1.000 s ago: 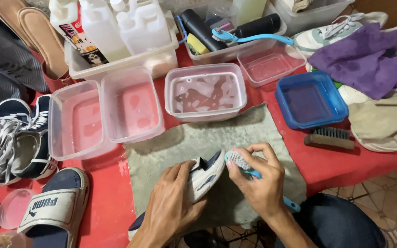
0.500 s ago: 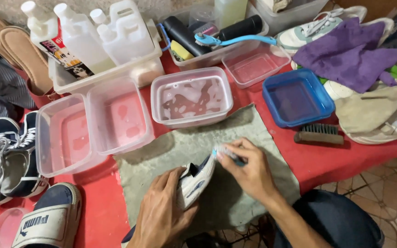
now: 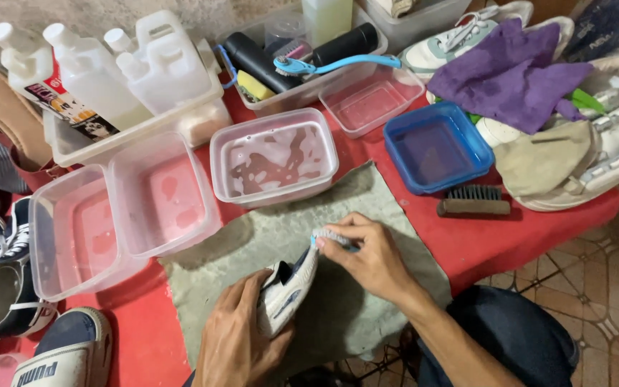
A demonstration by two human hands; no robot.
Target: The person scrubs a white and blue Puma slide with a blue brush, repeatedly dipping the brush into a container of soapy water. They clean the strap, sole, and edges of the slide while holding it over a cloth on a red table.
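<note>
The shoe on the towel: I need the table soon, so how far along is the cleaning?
Done: soapy water mixed. In hand: left hand grips the shoe; right hand scrubs with a small brush. Left: probably the other shoes at the left.

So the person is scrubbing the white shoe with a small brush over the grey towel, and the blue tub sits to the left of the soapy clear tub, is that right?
Not quite: the head view shows the blue tub to the right of the soapy clear tub, not the left. The rest holds: the left hand steadies the white shoe while the right hand works a small brush over the grey towel.
</note>
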